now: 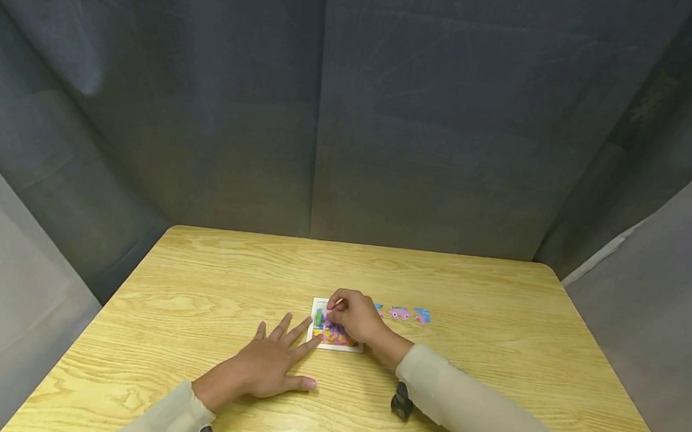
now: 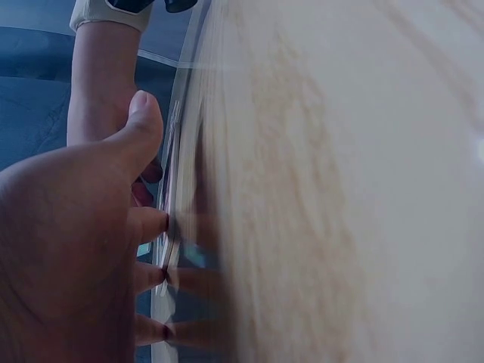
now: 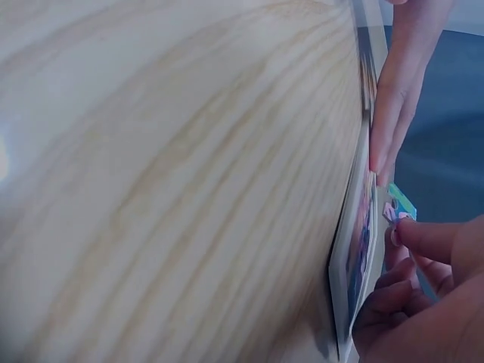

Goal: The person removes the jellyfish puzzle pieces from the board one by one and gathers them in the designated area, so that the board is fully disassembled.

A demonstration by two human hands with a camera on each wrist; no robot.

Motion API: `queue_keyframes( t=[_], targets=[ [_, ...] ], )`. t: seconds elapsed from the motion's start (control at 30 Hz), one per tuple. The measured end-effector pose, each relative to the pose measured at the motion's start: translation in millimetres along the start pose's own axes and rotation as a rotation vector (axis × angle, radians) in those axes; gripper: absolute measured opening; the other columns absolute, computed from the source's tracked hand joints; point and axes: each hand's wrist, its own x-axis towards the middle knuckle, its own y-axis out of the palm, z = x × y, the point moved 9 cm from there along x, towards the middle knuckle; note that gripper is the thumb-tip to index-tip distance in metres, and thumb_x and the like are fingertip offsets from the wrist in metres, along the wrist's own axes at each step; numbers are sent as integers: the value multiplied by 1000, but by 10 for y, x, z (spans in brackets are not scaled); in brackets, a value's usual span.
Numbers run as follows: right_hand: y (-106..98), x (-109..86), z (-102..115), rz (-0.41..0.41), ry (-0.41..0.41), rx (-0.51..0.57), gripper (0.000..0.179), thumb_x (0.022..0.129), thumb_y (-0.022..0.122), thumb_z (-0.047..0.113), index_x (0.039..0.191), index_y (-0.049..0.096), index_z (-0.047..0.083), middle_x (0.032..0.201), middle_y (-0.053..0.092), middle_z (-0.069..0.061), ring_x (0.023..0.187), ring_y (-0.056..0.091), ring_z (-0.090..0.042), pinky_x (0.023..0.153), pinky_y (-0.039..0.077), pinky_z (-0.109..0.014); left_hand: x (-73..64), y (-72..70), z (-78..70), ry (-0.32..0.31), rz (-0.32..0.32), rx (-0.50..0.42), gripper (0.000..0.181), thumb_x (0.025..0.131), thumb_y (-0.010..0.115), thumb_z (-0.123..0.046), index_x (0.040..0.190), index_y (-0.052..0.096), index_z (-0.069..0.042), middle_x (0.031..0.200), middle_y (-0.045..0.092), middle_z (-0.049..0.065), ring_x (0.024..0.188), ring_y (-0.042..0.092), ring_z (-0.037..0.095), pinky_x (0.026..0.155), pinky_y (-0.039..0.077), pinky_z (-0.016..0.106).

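Observation:
A small jigsaw puzzle in a white-rimmed tray lies on the table, its lower part filled with a yellow, pink and purple picture. My right hand is over the tray, pinching a puzzle piece between thumb and fingers; the piece shows green, blue and pink in the right wrist view. My left hand lies spread with straight fingers, the fingertips touching the tray's left edge. Part of the puzzle is hidden beneath the right hand.
Just right of the tray lie loose puzzle pieces: a pink one with eyes, a blue and pink one, and another partly behind the right hand. The wooden table ends at a dark curtain behind.

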Motion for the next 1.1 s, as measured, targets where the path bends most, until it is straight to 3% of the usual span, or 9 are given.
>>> queue_keyframes(
  t=[0.37,0.83,1.1],
  targets=[
    [-182,-56,-216,-47,81,35,6,95,74,8,98,69,10,89,68,-3,81,63,-16,76,55,-31,8,15,10,-4,-1,1,87,97,37,-77,165,23,-25,174,6,12,155,3,53,108,18,84],
    [-403,-239,-368,-62,87,59,5,97,72,9,101,70,8,95,70,-4,89,63,-16,80,54,-32,20,29,35,-19,3,-5,87,97,37,-77,166,20,-27,174,5,11,155,2,51,110,16,83],
    [-496,-337,-523,-73,114,64,5,97,72,8,101,69,8,92,68,-4,85,62,-16,74,52,-28,15,36,18,1,-3,-15,87,98,38,-76,166,21,-25,174,5,13,155,3,53,108,17,85]
  ],
)
